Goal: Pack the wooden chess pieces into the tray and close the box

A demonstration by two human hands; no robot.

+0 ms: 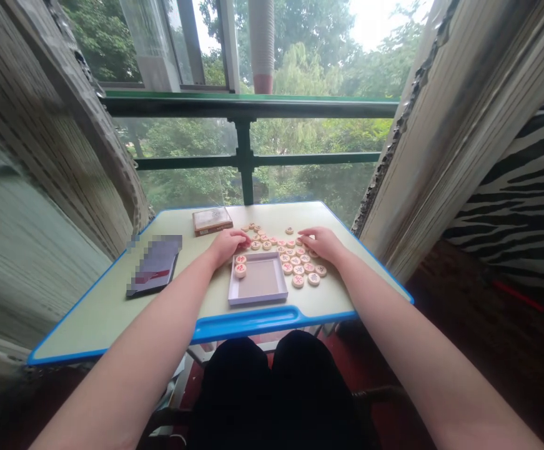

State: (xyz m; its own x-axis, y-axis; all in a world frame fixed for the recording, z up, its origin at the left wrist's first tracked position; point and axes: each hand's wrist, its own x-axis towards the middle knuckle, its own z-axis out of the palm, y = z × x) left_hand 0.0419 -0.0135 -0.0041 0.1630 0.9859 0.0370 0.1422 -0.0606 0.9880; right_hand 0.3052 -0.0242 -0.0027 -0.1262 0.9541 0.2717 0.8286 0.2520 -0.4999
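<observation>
Round wooden Chinese chess pieces [298, 281] with red and dark characters lie face up in a loose group on the table. My left hand [231, 244] rests at the group's left edge, above the box tray, its fingers bent toward the nearest pieces [255, 245]. On the other side, my right hand [322, 242] reaches in, fingertips at a piece and partly covering others under the palm. Both hands look loosely open, with no held piece visible. Between them sits a shallow white box tray [258, 300]; two red-marked pieces [240, 270] are at its left side.
The pale table [98, 319] has a blue rim and a front groove [248, 321]. A flat box [212, 220] lies at the back left. A dark tablet-like device [157, 265], partly blurred, is on the left. Curtains and a green railing [248, 107] stand beyond.
</observation>
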